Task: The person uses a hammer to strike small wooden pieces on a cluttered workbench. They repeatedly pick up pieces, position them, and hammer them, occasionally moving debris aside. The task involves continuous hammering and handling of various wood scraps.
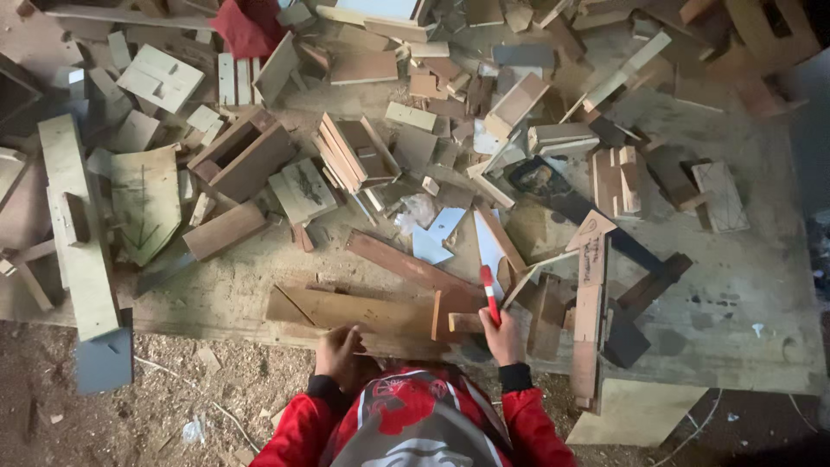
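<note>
My right hand (502, 337) is closed around a slim red-handled tool (490, 292) that points away from me, over a small wood block (465, 323). My left hand (339, 355) presses, fingers curled, on the near edge of a long flat wooden board (346, 311) lying across the work surface. A reddish-brown plank (406, 265) lies at a slant just beyond the board. Red sleeves and a red and grey shirt (415, 424) fill the bottom of the view.
Many wood offcuts cover the worn sheet surface (743, 285): an open wooden box (244, 156), a long pale beam (79, 233) at left, a stack of slats (354, 156), a red cloth (249, 26). Sawdust-covered ground (173, 398) lies at lower left.
</note>
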